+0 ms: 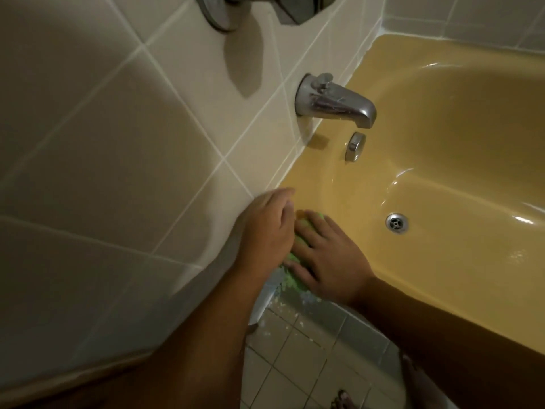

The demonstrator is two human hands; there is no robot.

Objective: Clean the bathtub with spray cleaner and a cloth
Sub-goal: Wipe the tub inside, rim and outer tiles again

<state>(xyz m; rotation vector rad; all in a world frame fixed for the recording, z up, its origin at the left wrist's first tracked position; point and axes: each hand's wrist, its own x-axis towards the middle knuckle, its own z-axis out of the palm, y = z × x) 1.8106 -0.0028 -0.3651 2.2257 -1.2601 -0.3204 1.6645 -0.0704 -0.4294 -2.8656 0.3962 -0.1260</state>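
Note:
The yellow bathtub (460,119) fills the right side, and its wet floor shines. A green cloth (290,278) lies on the tub's near rim corner where it meets the tiled wall. My left hand (265,231) rests on the cloth's left side with its fingers straight, pointing along the rim. My right hand (327,261) presses flat on the cloth with its fingers spread. Most of the cloth is hidden under the two hands. No spray cleaner is in view.
A chrome spout (336,101) juts from the tiled wall (118,143) over the tub, with an overflow knob (355,146) below it and the drain (397,222) in the tub floor. Faucet hardware (265,4) sits at the top edge. Speckled floor tiles (295,364) lie below.

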